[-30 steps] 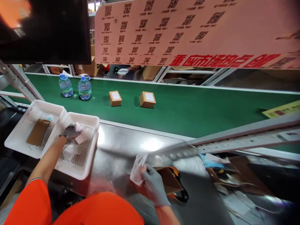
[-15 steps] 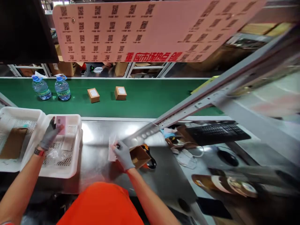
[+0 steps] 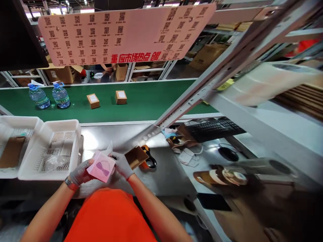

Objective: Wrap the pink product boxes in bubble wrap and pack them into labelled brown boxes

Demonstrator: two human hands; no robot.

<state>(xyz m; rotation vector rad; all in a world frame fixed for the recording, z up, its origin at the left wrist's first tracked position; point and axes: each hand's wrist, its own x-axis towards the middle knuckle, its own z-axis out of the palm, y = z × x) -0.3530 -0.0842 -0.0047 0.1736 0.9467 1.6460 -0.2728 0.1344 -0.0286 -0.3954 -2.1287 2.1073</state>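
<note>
My left hand (image 3: 82, 171), in a grey glove with bare fingertips, grips a flat pink package (image 3: 102, 167) printed with a purple bow. My right hand (image 3: 122, 163), gloved alike, is closed at the package's right side on a clear plastic bag (image 3: 109, 148), whose corner rises behind the package. Whether the package is inside the bag or in front of it, I cannot tell. Just right of that hand, an open brown cardboard box (image 3: 136, 157) leans by an orange and black tape dispenser (image 3: 148, 158) on the metal table.
White plastic baskets (image 3: 75, 148) stand at the left, one holding clear wrapping. Beyond the metal table (image 3: 113, 131), a green conveyor belt (image 3: 151, 101) carries two small boxes (image 3: 121, 97) and two water bottles (image 3: 61, 95). A slanting metal post (image 3: 181, 104) and a keyboard (image 3: 214, 129) are on the right.
My left hand has brought the pink package from above the white basket rightward to my right hand, its bow picture now showing. The bag has been lifted and drawn nearer to me.
</note>
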